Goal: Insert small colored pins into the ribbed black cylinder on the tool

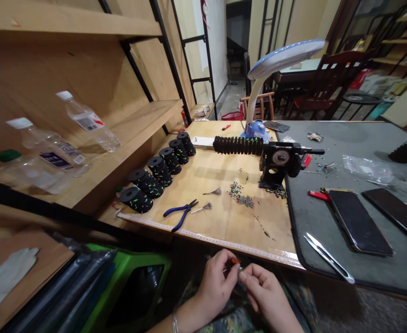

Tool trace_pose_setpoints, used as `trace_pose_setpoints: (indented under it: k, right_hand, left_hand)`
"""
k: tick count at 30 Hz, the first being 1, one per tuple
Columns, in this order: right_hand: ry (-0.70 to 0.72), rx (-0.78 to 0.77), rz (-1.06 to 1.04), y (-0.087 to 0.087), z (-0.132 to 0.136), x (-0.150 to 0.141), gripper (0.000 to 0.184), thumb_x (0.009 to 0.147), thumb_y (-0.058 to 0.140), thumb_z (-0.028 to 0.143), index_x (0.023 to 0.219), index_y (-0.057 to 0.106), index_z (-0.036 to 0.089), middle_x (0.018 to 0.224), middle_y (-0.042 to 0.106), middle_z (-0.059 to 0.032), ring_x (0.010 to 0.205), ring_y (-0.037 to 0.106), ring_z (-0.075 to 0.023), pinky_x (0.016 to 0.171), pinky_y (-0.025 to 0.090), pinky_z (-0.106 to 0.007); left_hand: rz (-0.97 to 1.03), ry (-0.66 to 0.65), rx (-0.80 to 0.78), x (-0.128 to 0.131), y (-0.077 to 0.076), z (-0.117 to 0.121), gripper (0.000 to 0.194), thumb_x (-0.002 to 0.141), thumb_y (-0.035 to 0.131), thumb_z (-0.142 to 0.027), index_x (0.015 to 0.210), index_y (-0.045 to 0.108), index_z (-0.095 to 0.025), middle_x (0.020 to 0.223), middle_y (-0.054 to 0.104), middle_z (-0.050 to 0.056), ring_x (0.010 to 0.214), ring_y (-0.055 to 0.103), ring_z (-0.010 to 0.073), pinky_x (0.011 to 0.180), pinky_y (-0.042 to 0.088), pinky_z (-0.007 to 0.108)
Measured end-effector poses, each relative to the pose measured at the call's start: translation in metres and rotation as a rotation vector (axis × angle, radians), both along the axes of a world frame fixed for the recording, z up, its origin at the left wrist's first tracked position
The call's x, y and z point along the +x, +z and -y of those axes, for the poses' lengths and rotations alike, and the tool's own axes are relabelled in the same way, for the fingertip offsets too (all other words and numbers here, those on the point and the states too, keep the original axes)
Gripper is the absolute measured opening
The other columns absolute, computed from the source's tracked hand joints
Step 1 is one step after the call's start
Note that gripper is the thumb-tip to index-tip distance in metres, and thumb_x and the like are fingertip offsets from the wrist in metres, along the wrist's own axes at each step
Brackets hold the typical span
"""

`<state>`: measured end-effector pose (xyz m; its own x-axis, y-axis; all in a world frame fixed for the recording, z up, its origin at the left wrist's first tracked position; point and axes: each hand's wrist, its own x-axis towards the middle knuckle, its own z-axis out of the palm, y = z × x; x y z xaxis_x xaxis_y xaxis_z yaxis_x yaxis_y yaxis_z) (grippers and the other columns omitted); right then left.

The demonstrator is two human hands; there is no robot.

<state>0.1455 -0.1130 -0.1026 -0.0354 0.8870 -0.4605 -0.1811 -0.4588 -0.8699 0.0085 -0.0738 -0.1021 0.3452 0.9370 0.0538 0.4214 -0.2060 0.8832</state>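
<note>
My left hand (pixel 218 281) is closed in a pinch in front of the table edge, with a small orange-red piece (pixel 236 261) showing at its fingertips. Close beside it, my right hand (pixel 264 289) pinches with thumb and forefinger. Whatever lies between those fingers is too small to make out. Beyond the hands on the wooden table are a pile of coloured beads (pixel 236 190), small grey metal pieces (pixel 247 201) and a thin beaded line (pixel 262 225). Blue-handled pliers (pixel 179 213) lie open to the left, near two small bristly bundles, one of them this bundle (pixel 206 206).
Several black foam spools (pixel 160 170) stand in a row at the left. A black winding device (pixel 278 162) with a dial and a blue desk lamp (pixel 259 129) stand behind. Phones (pixel 359 222) and thread snips (pixel 328 256) lie on the grey mat (pixel 314 203). Bottles (pixel 89 122) rest on the shelf.
</note>
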Motion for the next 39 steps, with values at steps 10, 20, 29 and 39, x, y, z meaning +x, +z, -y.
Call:
trace_pose_setpoints:
  k: [10,20,29,39]
  right_hand:
    - [-0.007,-0.011,-0.061,-0.003,-0.002,0.0,0.057,0.061,0.067,0.075,0.058,0.046,0.022,0.031,0.033,0.013,0.029,0.02,-0.0029,0.035,0.01,-0.019]
    - [-0.076,-0.022,-0.167,0.0,-0.002,0.0,0.052,0.062,0.072,0.067,0.059,0.051,0.02,0.032,0.032,0.0138,0.031,0.014,-0.0022,0.036,0.007,-0.019]
    - [-0.053,0.021,-0.063,-0.005,-0.003,0.004,0.055,0.065,0.066,0.073,0.06,0.047,0.022,0.03,0.035,0.0127,0.03,0.019,-0.0032,0.037,0.011,-0.018]
    - [-0.11,0.093,-0.048,-0.008,-0.002,0.007,0.057,0.068,0.064,0.073,0.085,0.055,0.019,0.032,0.037,0.014,0.03,0.023,-0.0057,0.035,0.014,-0.017]
  left_hand:
    - [-0.044,-0.051,0.126,-0.002,0.0,0.0,0.008,0.086,0.05,-0.015,0.083,0.056,-0.019,0.074,0.061,0.002,0.066,0.055,0.015,0.06,0.04,0.024]
    - [-0.079,-0.12,0.288,-0.004,0.004,0.001,0.012,0.087,0.046,-0.009,0.086,0.053,-0.02,0.079,0.061,0.004,0.073,0.058,0.0172,0.066,0.044,0.026]
    - [-0.126,-0.166,0.377,-0.006,0.004,0.002,0.014,0.087,0.045,-0.008,0.089,0.051,-0.02,0.081,0.06,0.005,0.075,0.058,0.0175,0.069,0.045,0.027]
    - [-0.115,-0.194,0.341,-0.006,0.003,0.003,0.014,0.088,0.044,-0.009,0.09,0.053,-0.02,0.084,0.062,0.006,0.078,0.059,0.0184,0.071,0.045,0.028]
